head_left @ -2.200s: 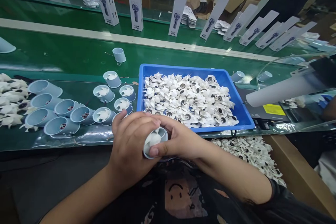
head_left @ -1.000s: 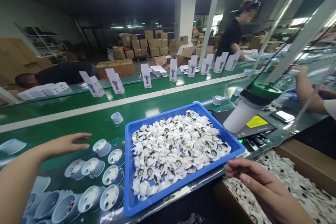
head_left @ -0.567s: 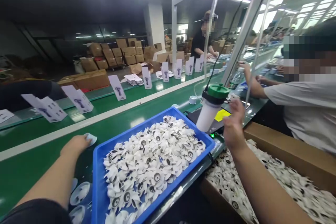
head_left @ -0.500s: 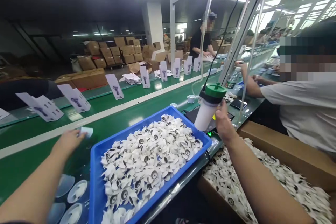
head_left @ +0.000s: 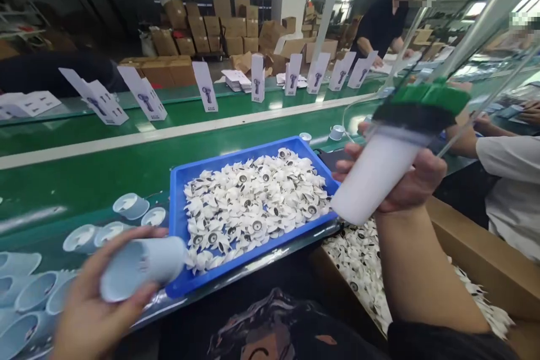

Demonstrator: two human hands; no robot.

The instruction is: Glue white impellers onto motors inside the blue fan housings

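My left hand is wrapped round a light blue cup-shaped part, tilted with its wide mouth toward the lower left. My right hand holds a white cylinder bottle with a green and black top, slanting down to the left. Between the hands lies a blue tray heaped with white fan wheels. Several more light blue cups stand and lie on the bench left of the tray.
Folded white boxes line the green conveyor belt. An open carton of fan wheels is at the lower right. A person in black works across the belt; another in a white sleeve sits at the right.
My left hand has come nearer with a blue cup. The bottle in my right hand is raised closer to the camera. The view has turned right and downward.
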